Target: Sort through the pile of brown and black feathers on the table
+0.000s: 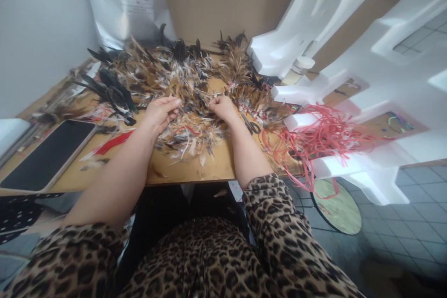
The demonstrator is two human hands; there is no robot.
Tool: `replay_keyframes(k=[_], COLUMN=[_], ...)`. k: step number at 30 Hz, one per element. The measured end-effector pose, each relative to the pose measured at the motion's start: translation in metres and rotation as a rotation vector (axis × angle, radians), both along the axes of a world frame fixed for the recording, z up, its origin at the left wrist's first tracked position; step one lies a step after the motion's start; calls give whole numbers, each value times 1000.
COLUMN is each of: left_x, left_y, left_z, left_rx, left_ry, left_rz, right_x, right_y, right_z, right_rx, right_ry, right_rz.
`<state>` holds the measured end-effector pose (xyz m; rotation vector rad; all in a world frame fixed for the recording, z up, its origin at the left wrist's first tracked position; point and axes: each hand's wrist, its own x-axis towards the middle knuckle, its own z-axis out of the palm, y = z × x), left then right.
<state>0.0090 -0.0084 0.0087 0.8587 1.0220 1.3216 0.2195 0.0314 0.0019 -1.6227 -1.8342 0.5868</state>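
Brown, white and black feathers (188, 79) lie in a loose pile across the wooden table (188, 170). My left hand (162, 114) is at the pile's near left, thumb and forefinger pinched together. Opposite it, my right hand (222, 108) is closed in a pinch over the feathers. Whatever sits between the fingertips of either hand is too small and blurred to name. Below and between both hands spreads a smaller heap of short feathers (199, 139), with a bit of red string among them. Scissors (250, 125) with dark handles lie just right of my right wrist.
A phone (49, 153) lies at the table's left, near a red strip (115, 142) and black feathers (111, 93). Tangled pink ribbon (317, 135) hangs over white foam pieces (352, 172) on the right. A silver bag (129, 4) stands behind. A round stool (338, 207) is below right.
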Motion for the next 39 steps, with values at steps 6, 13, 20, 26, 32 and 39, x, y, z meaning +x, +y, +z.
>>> replay_keyframes(k=[6,13,20,26,32,39], left_x=[0,-1,-2,-1,-3,-4], left_y=[0,0,2,1,3,4], left_z=[0,-1,-4,-1,-4,-4], left_rx=[10,8,10,3,15,0], left_ry=[-1,-7,-16,-7,-32,-24], left_rz=[-22,-29,-43,-21,-28,-21], right_x=[-6,-26,-21,-27,-28,-12], right_y=[-2,2,12,3,4,18], right_z=[-1,-5,1,21,16,0], right_rx=[83,-11,46,116,-79,142], right_ry=[-16,-332,169,747,700,148], right_rz=[-67,-148,-48,8,-12,-132])
